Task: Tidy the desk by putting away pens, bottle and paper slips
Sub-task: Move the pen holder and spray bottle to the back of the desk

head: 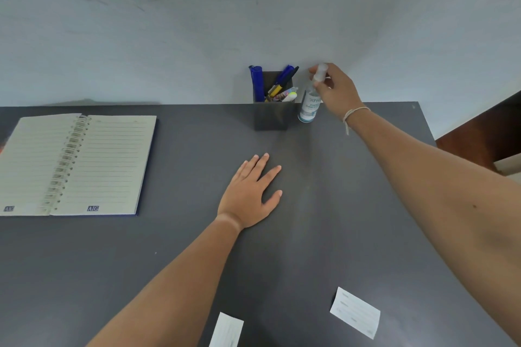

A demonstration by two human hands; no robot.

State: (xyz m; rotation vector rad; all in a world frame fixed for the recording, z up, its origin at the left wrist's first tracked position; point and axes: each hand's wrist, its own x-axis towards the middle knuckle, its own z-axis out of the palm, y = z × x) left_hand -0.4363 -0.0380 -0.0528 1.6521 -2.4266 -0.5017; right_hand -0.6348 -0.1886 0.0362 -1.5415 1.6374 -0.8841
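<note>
A clear hand sanitizer bottle (309, 105) stands upright on the dark grey desk (169, 248), just right of a grey pen holder (271, 113) at the far edge. My right hand (335, 90) is closed around the bottle's neck and cap. Several pens and markers (277, 84) stick out of the holder. My left hand (251, 191) lies flat on the desk with fingers spread, holding nothing. Two white paper slips lie near me: one (355, 312) at front right, another (226, 331) at the bottom edge.
An open spiral notebook (76, 163) lies on the desk's left side. A pale wall (197, 22) rises right behind the desk. The desk's right edge runs past my right arm, with brown furniture (490, 132) beyond it.
</note>
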